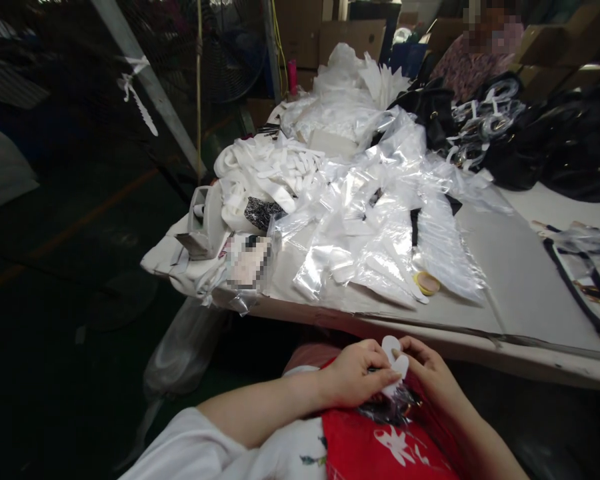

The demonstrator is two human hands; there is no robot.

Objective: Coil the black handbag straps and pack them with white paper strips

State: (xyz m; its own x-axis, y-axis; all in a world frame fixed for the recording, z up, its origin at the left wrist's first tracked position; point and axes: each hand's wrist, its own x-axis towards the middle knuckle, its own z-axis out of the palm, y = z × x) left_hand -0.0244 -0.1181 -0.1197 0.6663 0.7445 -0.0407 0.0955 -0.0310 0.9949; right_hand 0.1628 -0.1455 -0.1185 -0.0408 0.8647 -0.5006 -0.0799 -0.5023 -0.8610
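Over my lap, my left hand (363, 377) and my right hand (425, 363) meet around a white strip with rounded ends (391, 345). Both hands are closed on it, with thumbs and fingers pinching near its two ends. Beneath them, a small dark bundle in clear plastic (403, 405) rests against my red apron (370, 447); what is inside cannot be made out. Just beyond my hands runs the front edge of the table (340, 320).
Clear plastic bags (350, 227) and a heap of white strips (265, 170) cover much of the table. A tape dispenser (205, 223) stands at left, and a yellow tape roll (427, 283) lies near the edge. Black bags (555, 140) are piled at right; a person (475, 60) is behind.
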